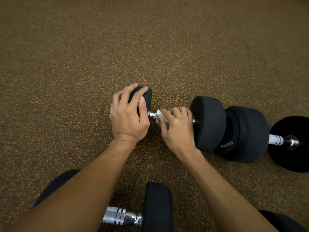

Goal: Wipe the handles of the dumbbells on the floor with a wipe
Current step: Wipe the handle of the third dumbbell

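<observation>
1. Dumbbells lay on a brown floor (150,47) with little yellow specks.
2. The middle dumbbell (207,121) lay sideways, with one black end on the left and one on the right.
3. The left hand (128,114) was curled over the left black end (145,96), with the fingers on top and the thumb down the side.
4. The right hand (177,126) was wrapped around the shiny handle (151,114) of that dumbbell, and only a short bit of the handle showed between the two hands.
5. A white wipe (159,113) was squeezed under the right fingers, pressed against the handle.
6. A second dumbbell (247,134) sat just beside the first one on the right, and their black ends touched.
7. Its silver handle (276,139) had nothing on it.
8. A third dumbbell (157,208) lay near the bottom, partly hidden under the left arm, and its shiny handle (122,216) poked out.
</observation>
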Demonstrator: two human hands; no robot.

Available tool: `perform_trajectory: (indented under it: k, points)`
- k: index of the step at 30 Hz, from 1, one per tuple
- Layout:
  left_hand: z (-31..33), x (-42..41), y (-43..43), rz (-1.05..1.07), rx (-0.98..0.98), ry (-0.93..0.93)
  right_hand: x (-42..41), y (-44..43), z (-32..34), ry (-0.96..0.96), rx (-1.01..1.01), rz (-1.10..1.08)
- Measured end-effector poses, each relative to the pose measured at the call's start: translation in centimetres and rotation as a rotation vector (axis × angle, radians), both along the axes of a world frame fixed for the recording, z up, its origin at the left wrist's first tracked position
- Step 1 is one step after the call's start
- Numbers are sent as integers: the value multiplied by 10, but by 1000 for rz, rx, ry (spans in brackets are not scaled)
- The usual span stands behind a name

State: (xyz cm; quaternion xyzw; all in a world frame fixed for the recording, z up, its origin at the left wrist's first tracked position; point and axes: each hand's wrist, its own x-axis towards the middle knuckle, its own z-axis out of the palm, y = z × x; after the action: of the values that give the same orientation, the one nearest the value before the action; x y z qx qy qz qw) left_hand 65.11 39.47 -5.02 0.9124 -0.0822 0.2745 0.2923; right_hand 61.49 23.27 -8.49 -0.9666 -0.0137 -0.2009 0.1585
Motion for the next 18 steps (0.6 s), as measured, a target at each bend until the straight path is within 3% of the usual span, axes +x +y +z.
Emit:
perform_trajectory:
  k: [6, 18]
  points:
    - [-1, -2, 1, -6, -17, -16, -4, -7, -1, -38, 93, -23]
    - [0, 0, 1, -5, -17, 10, -2, 1, -1, 89, 165, 37]
